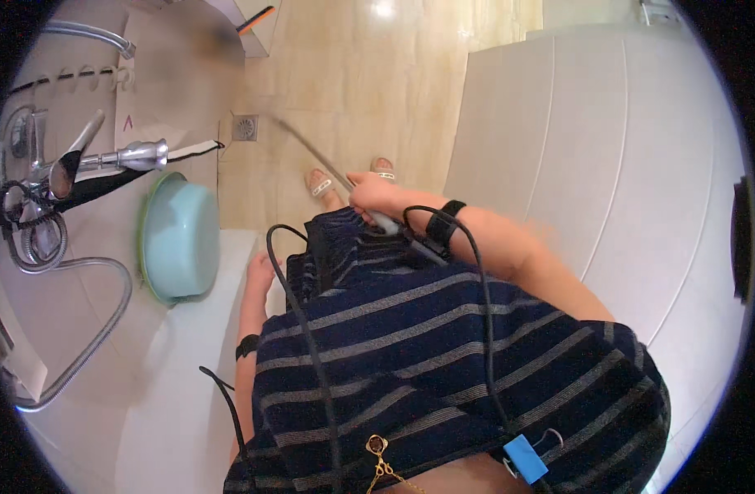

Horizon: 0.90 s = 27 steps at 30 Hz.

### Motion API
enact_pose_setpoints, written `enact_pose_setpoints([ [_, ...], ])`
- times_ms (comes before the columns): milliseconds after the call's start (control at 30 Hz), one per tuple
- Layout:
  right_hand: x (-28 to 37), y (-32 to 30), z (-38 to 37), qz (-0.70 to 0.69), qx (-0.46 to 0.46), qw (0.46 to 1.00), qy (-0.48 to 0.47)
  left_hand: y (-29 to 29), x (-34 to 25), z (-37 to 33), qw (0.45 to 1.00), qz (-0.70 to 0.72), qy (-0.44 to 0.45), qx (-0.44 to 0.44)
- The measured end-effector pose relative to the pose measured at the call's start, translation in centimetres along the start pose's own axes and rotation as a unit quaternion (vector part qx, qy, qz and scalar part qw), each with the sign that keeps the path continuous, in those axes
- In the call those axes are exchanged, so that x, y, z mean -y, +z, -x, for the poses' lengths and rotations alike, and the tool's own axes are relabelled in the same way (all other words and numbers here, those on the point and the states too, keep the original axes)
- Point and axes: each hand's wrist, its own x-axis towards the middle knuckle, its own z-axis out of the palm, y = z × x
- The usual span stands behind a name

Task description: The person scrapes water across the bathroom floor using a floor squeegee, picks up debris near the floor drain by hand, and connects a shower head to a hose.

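Note:
My right hand [373,198] is closed around a long thin grey rod [312,152] with a light grey grip. The rod slants forward and left over the floor, and its far end is blurred, so I cannot make out what kind of tool it is. On the left, my left hand [264,273] hangs low beside my striped clothing and the white bathtub [180,370]. Its fingers look loosely apart, with nothing visible in them, though part of the hand is hard to make out.
Leaning by the tub are a light blue basin [184,239] and a green-rimmed one [153,267]. A chrome tap [139,155] and shower hose [118,317] jut in at left. A square floor drain [245,128] lies ahead; a tiled wall [550,165] stands at right.

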Motion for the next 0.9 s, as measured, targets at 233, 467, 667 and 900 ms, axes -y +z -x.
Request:
enact_pose_setpoints([
  [233, -1.1, -9.7, 0.5, -0.009, -0.08, 0.996, -0.034, -1.6, -1.2, -0.6, 0.995, 0.019, 0.035, -0.09],
  [467, -4.7, -34.2, -11.8, 0.235, -0.233, 0.932, -0.144, 2.8, -1.4, 0.0, 0.989, 0.069, -0.004, -0.129],
  [667, 6.2, -43.2, -17.9, -0.002, -0.131, 0.991, 0.008, 10.8, -9.4, 3.6, 0.986, 0.134, -0.014, -0.096],
  [900, 11.6, -30.0, -15.0, 0.456, -0.125, 0.862, -0.184, 18.0, -14.2, 2.0, 0.977, 0.202, -0.003, -0.062],
])
